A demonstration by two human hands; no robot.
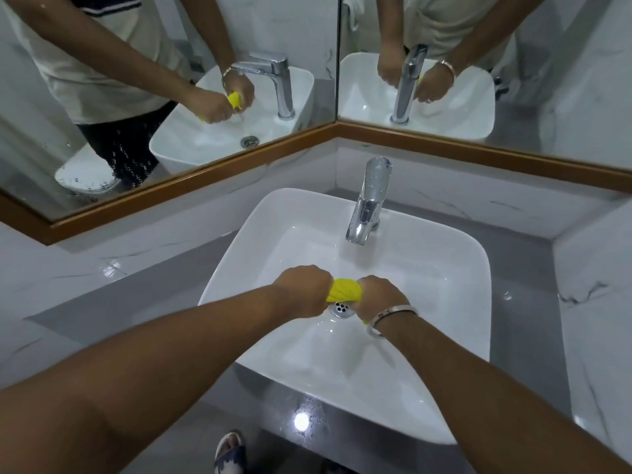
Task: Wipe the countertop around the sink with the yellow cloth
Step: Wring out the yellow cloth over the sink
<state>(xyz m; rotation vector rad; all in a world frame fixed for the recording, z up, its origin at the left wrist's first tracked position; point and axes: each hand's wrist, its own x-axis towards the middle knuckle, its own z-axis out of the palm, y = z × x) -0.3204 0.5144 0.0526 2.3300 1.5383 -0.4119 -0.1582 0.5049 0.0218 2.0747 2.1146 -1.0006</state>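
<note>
1. Down in the white rectangular ceramic basin (444, 265), we see a round chrome drain (342, 308) with small dark holes; a bent chrome faucet (367, 208) stands at the far rim with its spout over the bowl.
2. We hold the bunched yellow cloth (343, 290) above that drain, gripped at both ends.
3. Our left hand (302, 290) is a closed fist around the cloth's left end, and our right hand (383, 297), with a silver bangle (390, 318) on its wrist, is fisted around the right end.
4. Between our fists the cloth shows as a short, tight roll with creases along it.
5. Around the basin we see glossy grey countertop (154, 285), broad on the left, narrower on the right, with droplets on the near strip.
6. Wood-framed mirrors (205, 172) meet in the corner behind, reflecting our hands.
</note>
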